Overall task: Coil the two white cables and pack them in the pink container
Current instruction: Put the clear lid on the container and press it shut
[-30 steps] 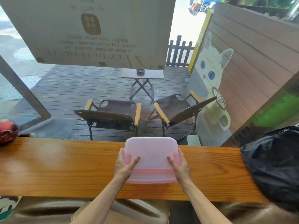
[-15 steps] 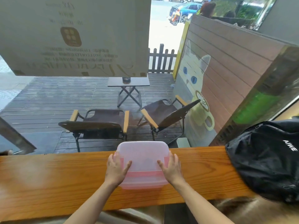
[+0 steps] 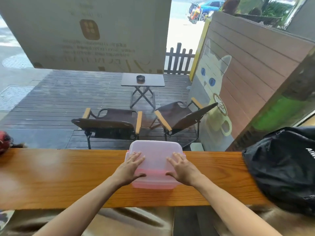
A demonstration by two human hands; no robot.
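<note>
Now I have my left hand (image 3: 130, 167) and right hand (image 3: 183, 168) spread flat on the lidded pink container (image 3: 155, 156), thumbs hooked on its near edge, at the far edge of the wooden counter (image 3: 59, 178). Well to the right a black backpack (image 3: 283, 167) slumps on the counter; beyond the glass, two folding chairs (image 3: 112, 124) stand on dark decking.

The pink container (image 3: 154, 182) is translucent plastic with a smooth, frosted lid (image 3: 156, 155). The counter (image 3: 59, 178) is varnished wood, glossy, with visible grain. The black backpack (image 3: 281, 169) is crinkled, slightly shiny cloth.
</note>
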